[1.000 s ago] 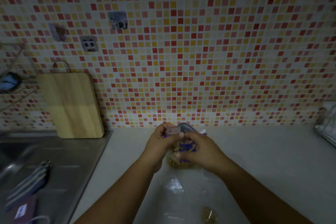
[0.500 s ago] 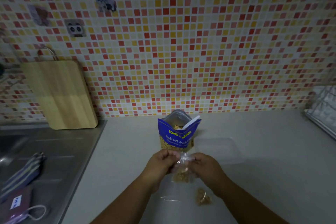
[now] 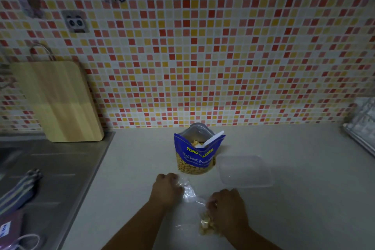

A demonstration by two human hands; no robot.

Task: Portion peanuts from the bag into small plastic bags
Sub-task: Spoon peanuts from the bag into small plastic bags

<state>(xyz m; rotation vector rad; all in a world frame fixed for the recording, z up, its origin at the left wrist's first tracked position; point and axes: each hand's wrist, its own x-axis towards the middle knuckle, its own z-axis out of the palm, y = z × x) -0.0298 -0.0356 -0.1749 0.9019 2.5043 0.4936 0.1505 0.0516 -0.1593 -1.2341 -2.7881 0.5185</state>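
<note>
A blue peanut bag [image 3: 196,155] stands open on the counter near the wall, with a white spoon [image 3: 213,139] sticking out of it. In front of it, a small clear plastic bag [image 3: 189,193] holding peanuts [image 3: 206,225] is stretched between my hands. My left hand [image 3: 166,189] grips the bag's top end. My right hand [image 3: 227,207] grips it just above the peanuts, which lie low beside that wrist.
A clear plastic container [image 3: 244,170] sits right of the peanut bag. A wooden cutting board [image 3: 58,101] leans on the tiled wall at left, above a steel sink drainboard [image 3: 50,168] with a striped cloth [image 3: 18,191]. A wire rack [image 3: 363,122] stands far right.
My hands came down from the peanut bag's mouth toward me with the small bag. They then drew apart, the right hand moving right and down, stretching the bag's neck.
</note>
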